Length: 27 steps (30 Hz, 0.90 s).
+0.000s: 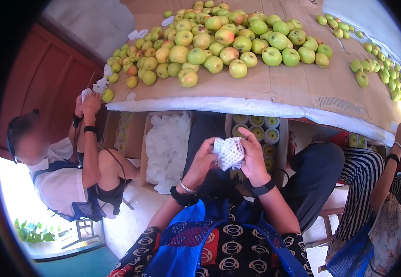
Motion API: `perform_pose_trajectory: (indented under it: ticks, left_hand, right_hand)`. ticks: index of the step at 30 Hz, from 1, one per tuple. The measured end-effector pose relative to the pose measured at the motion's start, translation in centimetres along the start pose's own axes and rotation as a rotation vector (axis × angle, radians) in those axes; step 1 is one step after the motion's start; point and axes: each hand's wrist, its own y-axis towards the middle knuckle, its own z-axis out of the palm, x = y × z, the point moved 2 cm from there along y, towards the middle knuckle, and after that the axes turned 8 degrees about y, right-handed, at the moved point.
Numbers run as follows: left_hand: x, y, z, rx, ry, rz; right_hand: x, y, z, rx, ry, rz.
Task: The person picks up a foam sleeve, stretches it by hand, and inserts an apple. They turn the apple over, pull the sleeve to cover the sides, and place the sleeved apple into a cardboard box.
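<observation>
A white foam fruit net (228,153) is stretched between my two hands, above my lap. My left hand (202,162) pinches its left side with bent fingers. On the other side, my right hand (256,159) grips it, thumb and fingers closed on the mesh. Whether anything sits inside the net cannot be made out. Just left of my hands stands a carton (143,159) heaped with white foam nets (166,147). Beyond my right hand, a second carton (283,152) holds green apples (257,121) in foam nets, set in rows.
A big pile of green and reddish apples (214,39) lies on the cardboard-covered table (256,87) ahead. Its padded white edge (219,105) runs across in front. One co-worker (62,184) sits at left holding a foam net; another person (385,212) sits at right.
</observation>
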Motion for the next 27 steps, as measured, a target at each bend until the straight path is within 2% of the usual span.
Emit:
perform_pose_trajectory:
  ticks: [2, 3, 5, 6, 8, 9, 10, 12, 13, 14, 18, 20, 22, 26, 27]
  left_hand:
    - [-0.3, 0.1, 0.4, -0.190, -0.048, 0.277]
    - [-0.5, -0.1, 0.7, -0.183, -0.051, 0.271]
    - [-2.0, -0.9, 1.3, -0.131, 0.062, 0.431]
    - [-1.6, -0.8, 1.2, -0.133, 0.062, 0.425]
    - [-0.1, 0.0, 0.8, -0.099, 0.269, 0.412]
    - [1.1, 0.4, 0.2, -0.103, 0.058, 0.295]
    - [0.9, 0.3, 0.1, -0.101, 0.058, 0.296]
    - [0.8, 0.2, 0.0, 0.039, -0.440, 0.109]
    - [0.7, -0.1, 0.0, 0.050, -0.382, 0.084]
    - [0.5, -0.3, 0.2, 0.051, -0.379, 0.081]
    - [-0.7, -0.5, 0.7, 0.122, -0.459, 0.126]
    - [-0.9, -0.5, 0.9, 0.149, -0.479, 0.143]
    - [-1.2, -0.5, 0.9, 0.149, -0.457, 0.230]
    - [-0.8, -0.6, 0.6, 0.192, -0.572, 0.244]
    - [-1.0, -0.5, 0.5, 0.165, -0.667, 0.182]
  right_hand:
    - [-0.1, 0.1, -0.2, -0.037, -0.040, -0.076]
    - [-0.1, 0.2, -0.4, -0.038, -0.082, -0.105]
    - [-0.1, 0.2, -0.4, -0.009, -0.177, -0.159]
    - [-0.3, 0.1, -0.5, -0.012, -0.176, -0.155]
    - [-0.3, 0.0, 0.2, 0.010, -0.203, -0.195]
    - [-0.3, 0.0, 0.4, 0.013, -0.202, -0.193]
    - [-0.3, 0.0, 0.6, 0.040, -0.170, -0.130]
    - [0.0, -0.1, 0.1, 0.054, -0.138, -0.076]
    - [0.1, 0.0, -0.3, 0.072, -0.165, -0.021]
    - [-0.1, 0.2, -0.7, 0.096, -0.192, 0.036]
    - [-0.1, 1.2, -2.2, 0.013, -0.207, -0.004]
    - [-0.2, 1.3, -2.5, 0.090, -0.242, 0.123]
    - [-1.4, 1.2, -2.5, 0.086, -0.260, 0.146]
    - [-2.9, 0.8, -2.7, 0.064, -0.283, 0.214]
    - [-3.7, 1.3, -3.6, 0.080, -0.272, 0.217]
